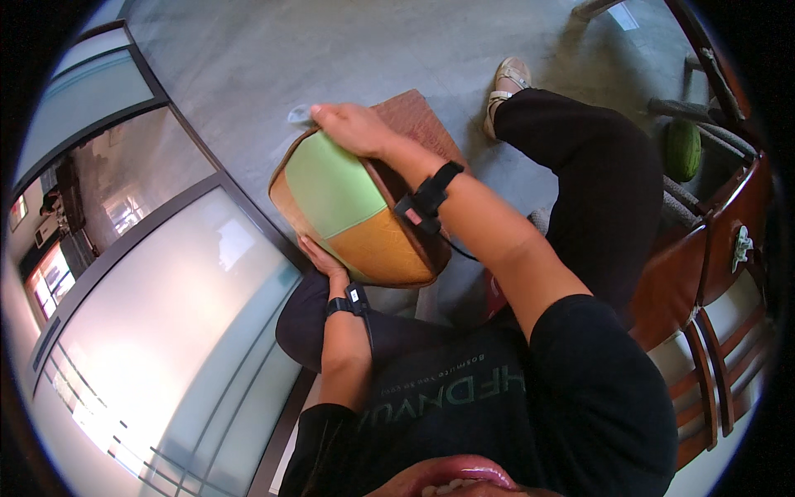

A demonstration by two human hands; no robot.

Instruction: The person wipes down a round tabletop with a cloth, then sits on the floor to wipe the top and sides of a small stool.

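Note:
A bulky leather-like patchwork object [357, 205], possibly a padded stool or cushion, has light green and tan panels with brown edging. It is tilted in front of me. My right hand [351, 127] lies over its upper edge, fingers towards the far left corner. My left hand [323, 256] supports its lower left side, the fingers partly hidden. A small piece of clear material [300, 115] shows beside my right fingertips. Behind the patchwork object is a brown, wood-like block or panel [419, 124]; whether they are joined I cannot tell. Each wrist carries a black strap with a small device.
A frosted glass panel [168, 310] in a dark frame stands close on the left. Wooden chairs [674, 279] line the right side, with a green melon-like fruit [682, 151] among the chair parts. My bent legs and one sandal [512, 77] are above the grey floor [261, 56].

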